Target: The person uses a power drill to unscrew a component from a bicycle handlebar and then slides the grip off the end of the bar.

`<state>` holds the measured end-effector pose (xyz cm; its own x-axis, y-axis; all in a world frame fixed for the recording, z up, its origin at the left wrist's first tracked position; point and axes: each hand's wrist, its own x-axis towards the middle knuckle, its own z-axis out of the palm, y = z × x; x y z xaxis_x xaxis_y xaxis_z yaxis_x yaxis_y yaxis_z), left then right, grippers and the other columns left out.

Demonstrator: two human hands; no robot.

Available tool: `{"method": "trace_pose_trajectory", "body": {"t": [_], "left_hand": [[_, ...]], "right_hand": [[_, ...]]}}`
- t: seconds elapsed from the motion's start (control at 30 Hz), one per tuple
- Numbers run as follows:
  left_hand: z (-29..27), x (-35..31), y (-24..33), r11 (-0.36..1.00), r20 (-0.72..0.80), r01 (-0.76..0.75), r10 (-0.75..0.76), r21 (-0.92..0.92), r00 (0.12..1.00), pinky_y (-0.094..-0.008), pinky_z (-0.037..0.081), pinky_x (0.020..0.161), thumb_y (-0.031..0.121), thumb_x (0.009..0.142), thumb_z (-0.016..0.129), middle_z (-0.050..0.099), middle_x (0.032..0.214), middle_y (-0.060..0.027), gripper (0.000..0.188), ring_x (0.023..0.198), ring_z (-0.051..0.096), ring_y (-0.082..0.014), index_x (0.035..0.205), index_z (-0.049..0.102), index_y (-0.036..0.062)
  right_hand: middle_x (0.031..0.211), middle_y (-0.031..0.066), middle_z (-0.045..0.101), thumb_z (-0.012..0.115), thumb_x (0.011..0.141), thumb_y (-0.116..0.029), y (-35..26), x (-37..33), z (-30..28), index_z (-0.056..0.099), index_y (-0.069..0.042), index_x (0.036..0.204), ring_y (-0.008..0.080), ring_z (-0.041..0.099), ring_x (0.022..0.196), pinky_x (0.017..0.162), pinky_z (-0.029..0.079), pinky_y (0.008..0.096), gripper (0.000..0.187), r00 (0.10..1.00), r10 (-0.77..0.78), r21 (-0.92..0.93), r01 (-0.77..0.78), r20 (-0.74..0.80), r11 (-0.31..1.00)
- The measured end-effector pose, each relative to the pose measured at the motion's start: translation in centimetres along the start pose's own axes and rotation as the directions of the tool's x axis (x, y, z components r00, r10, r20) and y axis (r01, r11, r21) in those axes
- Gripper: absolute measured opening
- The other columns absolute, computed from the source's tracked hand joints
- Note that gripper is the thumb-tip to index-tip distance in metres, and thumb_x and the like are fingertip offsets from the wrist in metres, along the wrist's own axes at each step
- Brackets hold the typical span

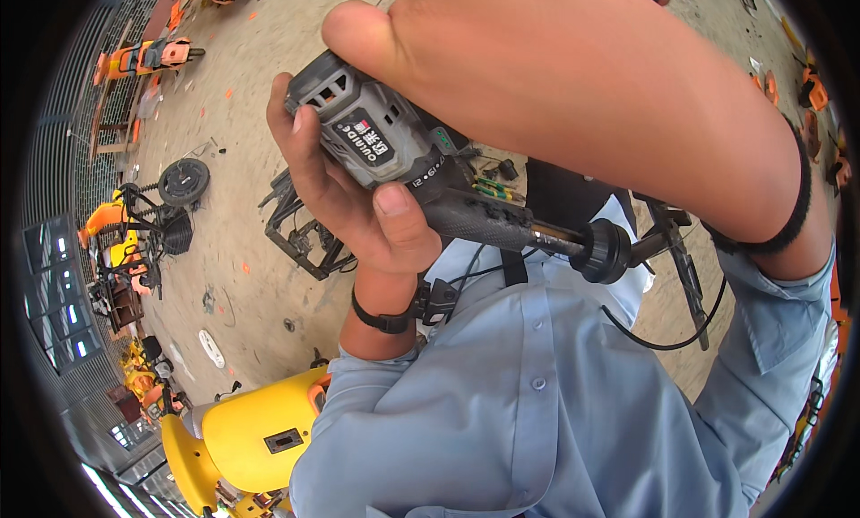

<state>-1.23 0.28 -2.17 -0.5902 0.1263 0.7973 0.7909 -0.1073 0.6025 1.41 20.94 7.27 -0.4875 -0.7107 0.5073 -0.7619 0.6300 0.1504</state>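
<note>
A grey and black power drill (394, 142) is held up in front of my chest, tilted down to the right. My left hand (354, 213) wraps around its body from below, thumb on the near side and fingers along the back end. From above, my right hand (421, 34) reaches over the drill, one digit against its rear. The other fingers of that hand and the drill's handle are hidden. In line with the drill's front lie a black textured sleeve (484, 220), a metal rod (557, 238) and a black round part (602, 251); how they join is unclear.
A yellow vehicle body (255, 437) stands close at lower left. Farther left are a black wheel (184, 182) and partly built orange vehicles (148, 59). A black metal frame (309, 245) and green-handled tools (497, 191) lie beyond my hands. A black cable (663, 346) hangs at right.
</note>
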Motion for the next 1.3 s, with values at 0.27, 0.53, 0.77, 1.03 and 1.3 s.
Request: {"method": "trace_pose_trajectory", "body": {"t": [0.27,0.53,0.77,1.03,1.3], "left_hand": [[-0.5,0.0,0.1,0.996,0.042,-0.059,0.056,0.07,0.998,-0.0489,0.04,0.111,0.042,0.096,0.056,0.012,0.159,-0.0328,0.075,0.136,0.042,-0.0392,0.153,0.025,0.0044],[0.2,0.7,0.4,0.993,0.086,0.066,-0.058,-0.094,0.995,-0.05,0.028,0.119,0.041,0.095,0.057,0.016,0.162,-0.0293,0.085,0.146,0.032,-0.0384,0.158,0.016,0.001],[1.3,1.4,0.4,0.991,0.102,0.034,-0.02,-0.132,0.995,-0.052,0.017,0.123,0.045,0.096,0.057,0.016,0.167,-0.0225,0.092,0.152,0.023,-0.0368,0.16,0.008,0.0019],[0.5,0.8,2.5,0.953,0.033,0.304,-0.303,-0.014,0.952,-0.0465,0.026,0.12,0.067,0.087,0.058,0.027,0.159,-0.0211,0.112,0.146,0.033,-0.0324,0.161,0.005,0.0017],[-0.3,2.4,3.7,0.768,0.147,0.524,-0.509,-0.369,0.848,-0.04,0.042,0.11,0.056,0.091,0.069,0.042,0.15,-0.0212,0.104,0.133,0.049,-0.0282,0.158,0.012,0.0004]], "right_hand": [[0.075,0.0127,0.061,0.074,0.08,-0.023,-0.3,0.5,0.2,0.054,-0.002,0.091,0.031,0.06,0.064,0.058,0.048,0.04,0.031,1.0,0.006,-0.002,-0.006,-0.012,1.0],[0.077,0.0123,0.061,0.076,0.08,-0.024,-2.0,-3.2,-1.7,0.055,-0.003,0.09,0.0305,0.06,0.065,0.059,0.048,0.0398,0.032,0.998,0.07,-0.021,-0.07,0.001,0.997],[0.079,0.0119,0.061,0.077,0.08,-0.026,-1.3,-3.4,-2.1,0.056,-0.004,0.09,0.0301,0.059,0.066,0.06,0.047,0.0395,0.032,0.993,0.115,-0.041,-0.115,-0.014,0.992],[0.081,0.0115,0.061,0.079,0.079,-0.027,-2.0,-2.2,-1.7,0.057,-0.004,0.09,0.0296,0.059,0.067,0.061,0.047,0.0393,0.034,0.994,0.112,-0.042,-0.113,-0.013,0.993],[0.083,0.0111,0.061,0.081,0.079,-0.029,-3.1,-2.0,-1.8,0.058,-0.005,0.089,0.0291,0.058,0.068,0.062,0.047,0.039,0.035,0.992,0.124,-0.05,-0.124,-0.01,0.991]]}}
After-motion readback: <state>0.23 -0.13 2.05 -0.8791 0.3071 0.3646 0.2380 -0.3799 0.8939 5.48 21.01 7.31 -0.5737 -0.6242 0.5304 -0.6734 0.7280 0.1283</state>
